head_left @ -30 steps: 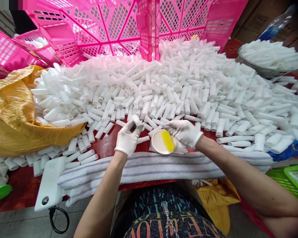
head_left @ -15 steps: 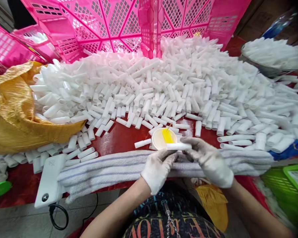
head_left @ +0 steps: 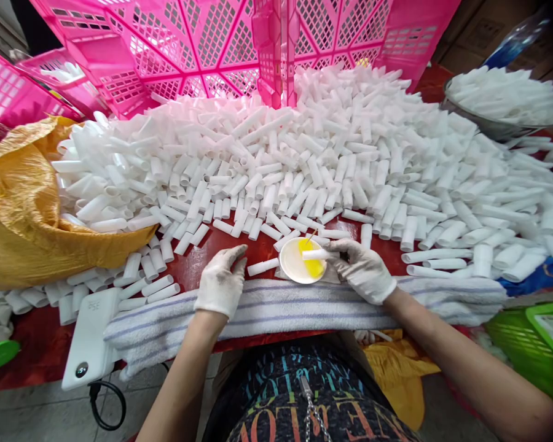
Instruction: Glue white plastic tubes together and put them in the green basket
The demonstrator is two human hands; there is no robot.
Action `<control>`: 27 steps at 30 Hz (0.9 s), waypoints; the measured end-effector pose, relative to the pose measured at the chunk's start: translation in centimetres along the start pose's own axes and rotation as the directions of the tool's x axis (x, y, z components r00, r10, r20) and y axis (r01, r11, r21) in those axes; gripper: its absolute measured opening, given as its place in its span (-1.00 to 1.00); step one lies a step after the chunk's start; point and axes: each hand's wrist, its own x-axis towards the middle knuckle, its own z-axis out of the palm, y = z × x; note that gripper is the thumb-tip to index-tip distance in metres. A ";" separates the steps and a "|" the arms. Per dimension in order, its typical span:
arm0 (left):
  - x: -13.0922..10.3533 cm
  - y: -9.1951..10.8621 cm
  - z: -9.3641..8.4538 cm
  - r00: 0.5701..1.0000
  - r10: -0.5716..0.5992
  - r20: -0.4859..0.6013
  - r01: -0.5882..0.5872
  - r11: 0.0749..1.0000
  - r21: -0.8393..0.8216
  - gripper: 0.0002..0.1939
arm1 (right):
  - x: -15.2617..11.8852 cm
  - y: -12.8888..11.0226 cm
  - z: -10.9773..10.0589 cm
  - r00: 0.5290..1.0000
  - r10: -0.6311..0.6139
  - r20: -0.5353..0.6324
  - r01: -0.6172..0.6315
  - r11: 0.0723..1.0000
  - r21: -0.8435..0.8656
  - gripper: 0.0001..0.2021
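Note:
My right hand (head_left: pixel 366 270), in a white glove, pinches a short white plastic tube (head_left: pixel 316 254) by its right end. The tube's other end lies over a small white dish (head_left: pixel 289 264) with something bright yellow (head_left: pixel 314 268) in it; whether they touch, I cannot tell. A thin stick rises from the dish's far rim. My left hand (head_left: pixel 221 281), also gloved, is over the red tabletop's near edge, left of the dish. Its thumb and forefinger are a little apart with nothing visible between them. One loose tube (head_left: pixel 262 266) lies between that hand and the dish.
A big heap of white tubes (head_left: pixel 276 153) covers the table, with pink crates (head_left: pixel 276 55) behind it. A yellow sack (head_left: pixel 23 202) is at left, beside a white power bank (head_left: pixel 92 334). A striped towel (head_left: pixel 276 307) lines the front edge. At right stands a full bowl (head_left: pixel 498 126).
My left hand has come away from the tube and moved left. My right hand has shifted slightly up and left, bringing the tube over the dish.

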 end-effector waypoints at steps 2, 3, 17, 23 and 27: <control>1.7 -0.3 -0.2 0.999 0.048 -0.021 -0.044 0.990 0.136 -0.66 | -0.5 0.4 -0.3 0.999 0.000 0.032 0.002 0.998 -0.064 -0.64; 2.7 -0.3 -0.2 0.997 0.083 -0.003 -0.081 0.973 0.218 -0.62 | -0.7 0.5 -0.4 0.998 0.023 0.056 -0.017 0.994 -0.105 -0.64; 6.1 0.2 0.8 0.945 0.156 0.288 -0.280 0.841 0.464 -0.57 | -1.0 1.5 -1.3 0.979 -0.182 0.094 0.187 0.981 -0.045 -0.72; 7.0 0.1 1.3 0.906 0.271 0.326 -0.404 0.787 0.466 -0.55 | -1.1 1.5 -1.4 0.983 -0.094 0.158 0.111 0.988 -0.104 -0.67; 7.7 0.6 1.7 0.892 0.272 0.361 -0.421 0.793 0.441 -0.64 | -1.3 1.8 -1.2 0.962 -0.244 0.119 0.252 0.966 -0.055 -0.70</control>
